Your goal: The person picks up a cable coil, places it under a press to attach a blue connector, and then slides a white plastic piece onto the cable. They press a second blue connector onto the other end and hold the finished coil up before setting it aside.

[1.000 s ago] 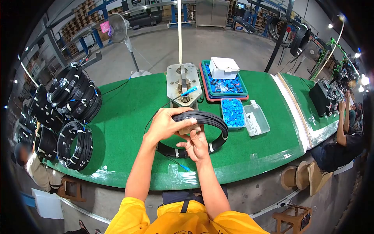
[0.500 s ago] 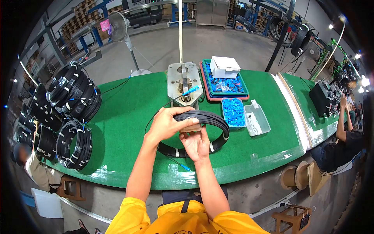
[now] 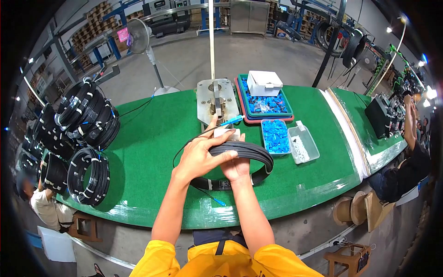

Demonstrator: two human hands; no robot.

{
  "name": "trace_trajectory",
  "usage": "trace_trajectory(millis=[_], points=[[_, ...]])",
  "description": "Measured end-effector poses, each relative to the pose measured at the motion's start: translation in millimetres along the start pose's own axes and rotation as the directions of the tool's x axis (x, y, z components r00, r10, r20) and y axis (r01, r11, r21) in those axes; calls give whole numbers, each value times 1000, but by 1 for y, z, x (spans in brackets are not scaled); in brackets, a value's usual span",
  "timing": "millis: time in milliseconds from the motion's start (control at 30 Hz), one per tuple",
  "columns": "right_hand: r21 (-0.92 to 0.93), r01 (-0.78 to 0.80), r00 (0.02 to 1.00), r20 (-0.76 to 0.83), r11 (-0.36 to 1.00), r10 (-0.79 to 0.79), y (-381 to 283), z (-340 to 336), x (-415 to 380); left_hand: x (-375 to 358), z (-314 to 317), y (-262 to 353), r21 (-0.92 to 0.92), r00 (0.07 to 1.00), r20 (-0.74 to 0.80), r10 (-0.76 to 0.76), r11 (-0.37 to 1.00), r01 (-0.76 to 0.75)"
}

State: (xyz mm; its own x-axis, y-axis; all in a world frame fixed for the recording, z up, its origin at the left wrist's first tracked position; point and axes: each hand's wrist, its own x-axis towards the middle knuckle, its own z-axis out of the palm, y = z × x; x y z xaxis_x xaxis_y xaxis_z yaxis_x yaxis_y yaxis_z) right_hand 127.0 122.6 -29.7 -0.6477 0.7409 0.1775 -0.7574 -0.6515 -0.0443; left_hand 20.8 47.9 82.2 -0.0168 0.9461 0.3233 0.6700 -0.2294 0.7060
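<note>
A coil of black cable (image 3: 258,159), bound with white ties, stands tilted in front of me over the green table. My left hand (image 3: 198,157) grips its upper left side, thumb across the strands and index finger stretched toward the metal press (image 3: 215,99). Through the ring reaches my right hand (image 3: 237,170), its fingers mostly hidden behind the upper strands, near a small whitish block (image 3: 226,134) at the front of the press. One cable end with a blue connector (image 3: 233,121) lies above my left hand. The other blue-tipped end (image 3: 218,201) rests on the table below the coil.
More black cable coils (image 3: 87,177) are piled at the left. Right of the press sit a tray of blue parts (image 3: 267,104) with a white box (image 3: 264,83), a tub of blue pieces (image 3: 276,137) and a clear tub of white pieces (image 3: 304,145). A co-worker (image 3: 401,161) sits at the right.
Both hands have shifted with the coil slightly forward and right. My left index finger has stretched toward the press, and the right fingers now reach further behind the coil. The upper blue connector has moved right and down.
</note>
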Motion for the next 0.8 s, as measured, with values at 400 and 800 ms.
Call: trace_trajectory(millis=[400,800], points=[[-82,-173,975,125,981,182,-21,-5,17,-3,-1,-11,62,998,-57,5,998,-2],[-743,-254,952,-304,620,26,-22,6,-46,2,-4,-5,19,999,-53,-7,1000,8]])
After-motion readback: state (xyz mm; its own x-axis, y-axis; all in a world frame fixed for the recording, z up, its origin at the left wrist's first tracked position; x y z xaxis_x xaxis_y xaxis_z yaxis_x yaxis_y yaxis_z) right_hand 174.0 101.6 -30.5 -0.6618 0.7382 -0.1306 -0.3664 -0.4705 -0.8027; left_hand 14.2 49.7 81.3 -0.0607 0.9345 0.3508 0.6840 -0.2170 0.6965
